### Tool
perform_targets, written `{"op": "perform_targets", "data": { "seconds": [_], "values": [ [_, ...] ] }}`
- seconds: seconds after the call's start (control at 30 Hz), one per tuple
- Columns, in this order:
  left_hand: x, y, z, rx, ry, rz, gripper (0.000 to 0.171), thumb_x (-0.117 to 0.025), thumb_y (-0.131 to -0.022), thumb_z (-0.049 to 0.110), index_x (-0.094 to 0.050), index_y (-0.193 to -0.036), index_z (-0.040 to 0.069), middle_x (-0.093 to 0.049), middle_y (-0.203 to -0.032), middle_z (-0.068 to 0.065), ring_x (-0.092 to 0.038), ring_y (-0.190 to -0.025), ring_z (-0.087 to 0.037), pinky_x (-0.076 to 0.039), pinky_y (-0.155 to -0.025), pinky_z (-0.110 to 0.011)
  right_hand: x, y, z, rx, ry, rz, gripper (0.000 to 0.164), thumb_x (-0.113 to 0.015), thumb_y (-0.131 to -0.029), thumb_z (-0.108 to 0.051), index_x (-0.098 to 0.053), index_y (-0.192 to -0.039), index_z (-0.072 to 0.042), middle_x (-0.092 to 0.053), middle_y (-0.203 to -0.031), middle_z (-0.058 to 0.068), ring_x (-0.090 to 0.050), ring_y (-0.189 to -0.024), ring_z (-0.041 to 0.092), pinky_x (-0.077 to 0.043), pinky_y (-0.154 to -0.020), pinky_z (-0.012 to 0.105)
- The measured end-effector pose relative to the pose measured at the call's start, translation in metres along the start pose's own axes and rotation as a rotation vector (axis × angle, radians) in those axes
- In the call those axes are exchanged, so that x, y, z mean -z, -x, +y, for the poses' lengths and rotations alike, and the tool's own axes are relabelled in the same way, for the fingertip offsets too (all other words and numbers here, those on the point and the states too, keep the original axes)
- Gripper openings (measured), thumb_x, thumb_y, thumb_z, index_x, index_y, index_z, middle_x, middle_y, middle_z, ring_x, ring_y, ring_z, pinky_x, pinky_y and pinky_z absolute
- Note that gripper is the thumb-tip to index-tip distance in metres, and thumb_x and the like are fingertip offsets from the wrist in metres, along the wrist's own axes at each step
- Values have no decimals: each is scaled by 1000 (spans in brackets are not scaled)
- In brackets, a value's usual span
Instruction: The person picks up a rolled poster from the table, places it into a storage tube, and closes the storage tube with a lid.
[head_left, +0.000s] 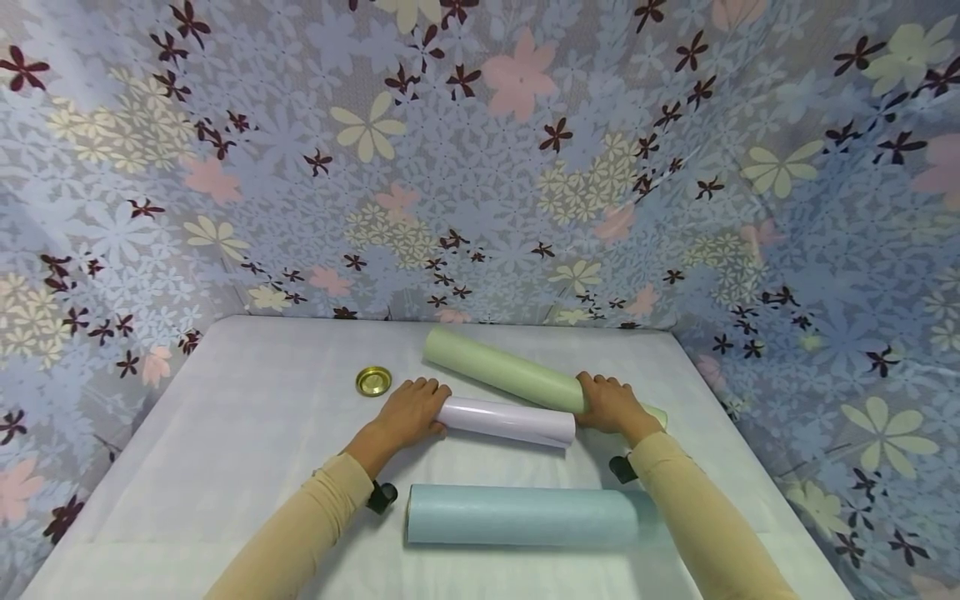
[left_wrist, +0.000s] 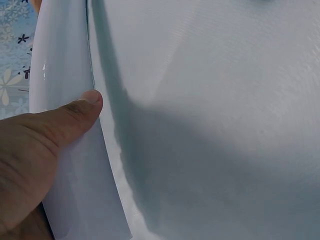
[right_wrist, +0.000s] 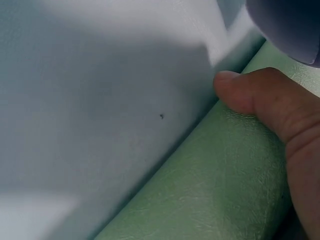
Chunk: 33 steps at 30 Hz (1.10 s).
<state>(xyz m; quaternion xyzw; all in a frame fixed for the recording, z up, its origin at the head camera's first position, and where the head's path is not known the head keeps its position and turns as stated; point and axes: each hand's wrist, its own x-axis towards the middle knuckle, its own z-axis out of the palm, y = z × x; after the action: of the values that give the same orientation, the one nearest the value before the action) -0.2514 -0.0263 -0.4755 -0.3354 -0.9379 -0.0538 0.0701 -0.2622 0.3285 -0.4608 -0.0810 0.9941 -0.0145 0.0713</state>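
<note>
My left hand (head_left: pixel 408 412) grips the left end of a glossy pale lilac roll (head_left: pixel 506 421) lying across the table. In the left wrist view the thumb lies over this roll (left_wrist: pixel 62 65), beside its long loose edge. Near the lower right end of a light green roll (head_left: pixel 502 372), my right hand (head_left: pixel 609 406) is wrapped over it. The right wrist view has the thumb (right_wrist: pixel 250 92) pressed along the side of the green roll (right_wrist: pixel 200 185). This roll lies slanted behind the lilac one, whose right end comes close to the right hand.
A thicker light blue roll (head_left: pixel 521 517) lies nearer the front, its right end behind the right forearm. Left of the rolls sits a small round gold dish (head_left: pixel 373 381). The table has a white cover (head_left: pixel 277 392); floral cloth (head_left: pixel 465 167) hangs behind and at both sides.
</note>
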Motion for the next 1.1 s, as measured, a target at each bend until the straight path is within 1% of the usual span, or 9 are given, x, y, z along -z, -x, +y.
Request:
{"op": "perform_targets", "data": {
  "seconds": [0.23,0.5,0.73,0.87,1.1],
  "values": [
    [9,2,0,-15,1,40,51,-76,-77,35,-52,-114,10,-60,-105,-8,-56,-98,-25,-45,-83,-39,6,5,4,25,17,20,74,-77,-71,-38,-44,-130,-7,-60,-113,18,-56,-98,36,-43,-79,53],
    [23,7,-2,-3,33,37,52,-76,-78,34,-53,-117,9,-59,-105,-10,-56,-98,-27,-45,-86,-43,15,11,5,29,24,26,71,-77,-70,-32,-45,-129,-8,-59,-113,18,-55,-98,36,-41,-79,54],
    [31,11,-3,10,15,39,54,-75,-78,34,-52,-121,9,-59,-111,-10,-56,-100,-27,-45,-87,-42,19,14,10,40,34,53,71,-77,-68,-32,-46,-128,-8,-60,-108,17,-55,-93,34,-41,-76,53],
    [36,13,-4,20,11,36,54,-74,-79,35,-52,-122,10,-59,-114,-10,-55,-103,-27,-45,-89,-42,23,16,10,40,36,54,71,-77,-69,-32,-45,-128,-8,-60,-108,17,-54,-93,33,-40,-75,52],
    [45,18,-4,24,25,54,53,-75,-79,35,-52,-121,11,-60,-113,-9,-56,-102,-26,-45,-90,-43,29,20,9,38,32,69,72,-79,-68,-32,-46,-128,-9,-61,-108,17,-55,-93,34,-41,-76,52]
  ]
}}
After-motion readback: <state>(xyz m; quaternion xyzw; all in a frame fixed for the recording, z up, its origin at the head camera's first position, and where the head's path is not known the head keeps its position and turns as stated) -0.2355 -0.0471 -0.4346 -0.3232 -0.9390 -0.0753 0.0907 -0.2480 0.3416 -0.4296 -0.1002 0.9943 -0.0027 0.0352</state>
